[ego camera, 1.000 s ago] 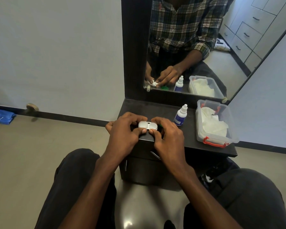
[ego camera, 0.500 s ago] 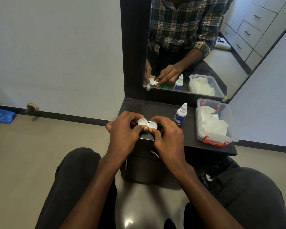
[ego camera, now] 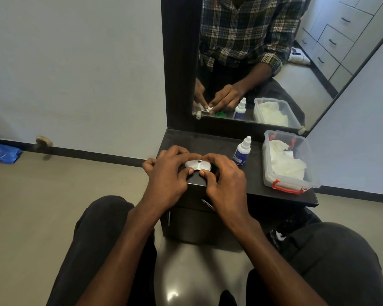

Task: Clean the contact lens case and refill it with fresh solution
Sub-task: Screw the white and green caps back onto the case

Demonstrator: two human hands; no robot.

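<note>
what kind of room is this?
Likely a bedroom or dressing area at home: a framed mirror over a small dark vanity table, drawer fronts reflected behind, and both hands holding a contact lens case.

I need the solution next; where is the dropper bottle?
The dropper bottle stands upright on the dark table, between the right hand and the clear plastic box.

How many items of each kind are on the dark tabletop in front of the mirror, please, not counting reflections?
Contact lens case, held by the left hand and right hand: 1
Solution bottle: 1
Clear plastic box with red latches: 1
Total: 3
</note>
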